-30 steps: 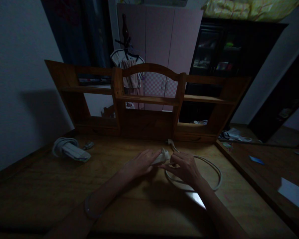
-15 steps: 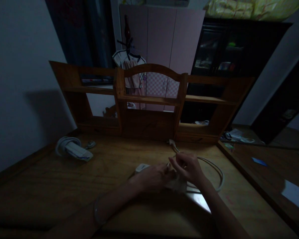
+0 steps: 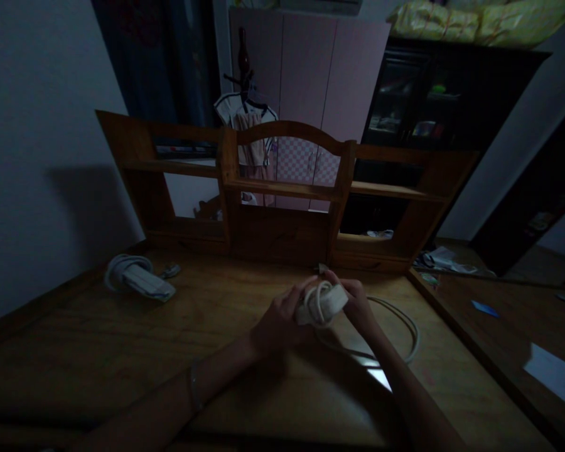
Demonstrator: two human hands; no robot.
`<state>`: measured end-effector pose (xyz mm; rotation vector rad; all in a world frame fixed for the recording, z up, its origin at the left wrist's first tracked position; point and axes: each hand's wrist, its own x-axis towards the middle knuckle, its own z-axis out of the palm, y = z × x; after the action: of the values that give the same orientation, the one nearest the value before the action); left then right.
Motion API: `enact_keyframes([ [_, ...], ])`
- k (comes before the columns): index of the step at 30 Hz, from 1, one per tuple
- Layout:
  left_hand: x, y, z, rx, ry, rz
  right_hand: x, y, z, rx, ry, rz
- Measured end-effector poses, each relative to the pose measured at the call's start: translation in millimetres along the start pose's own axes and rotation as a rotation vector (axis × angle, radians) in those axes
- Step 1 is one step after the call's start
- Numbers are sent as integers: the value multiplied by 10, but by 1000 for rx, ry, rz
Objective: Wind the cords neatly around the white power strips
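Note:
A white power strip (image 3: pixel 333 302) is raised above the wooden desk (image 3: pixel 207 358), tilted, with turns of its pale cord (image 3: pixel 319 301) around it. My left hand (image 3: pixel 277 321) is closed around the strip's left end. At the other end, my right hand (image 3: pixel 355 300) has its fingers curled behind the strip, pinching what looks like the cord; the strip hides the fingertips. The loose cord makes a wide loop on the desk to the right. Its plug (image 3: pixel 321 269) shows just beyond my right fingers.
Another white power strip (image 3: pixel 148 282) with coiled cord lies at the desk's left. A wooden shelf unit (image 3: pixel 282 188) spans the back. To the right, past a raised edge, are a blue card (image 3: pixel 484 308) and a white paper (image 3: pixel 558 376).
The power strip has come up off the desk and turned, its wrapped cord now showing. My left hand has gone from lying over it to holding its end; my right hand has moved slightly up.

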<state>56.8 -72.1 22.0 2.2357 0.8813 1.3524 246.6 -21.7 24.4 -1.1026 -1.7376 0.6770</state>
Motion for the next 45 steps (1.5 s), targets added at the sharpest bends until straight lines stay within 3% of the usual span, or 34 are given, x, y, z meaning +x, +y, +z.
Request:
enact_keyframes([
  [2,53,-3,-41,-54,136,-157,-16,-6,77,-93,32,-100],
  [5,131,-71,-98,-91,292,-288,-52,-21,214,-278,22,-211],
  [11,245,-184,-150,-193,393,-360,-47,33,347,-510,-9,-271],
  [17,262,-167,-186,-117,379,-378,-55,71,310,-485,4,-233],
  [23,290,-375,-378,50,446,-378,-52,104,295,-377,14,-199],
  [28,278,-532,-502,320,374,-355,-29,192,200,-570,-108,-236],
  [31,259,-550,-496,426,253,-238,-76,180,100,-779,-84,-264],
  [33,263,-559,-478,439,241,-240,-128,113,55,-917,-61,-281],
  [39,301,-633,-456,436,347,-344,-273,-217,181,-1038,-98,-531],
  [45,282,-647,-393,506,351,-285,-318,-300,190,-1051,-83,-769],
])
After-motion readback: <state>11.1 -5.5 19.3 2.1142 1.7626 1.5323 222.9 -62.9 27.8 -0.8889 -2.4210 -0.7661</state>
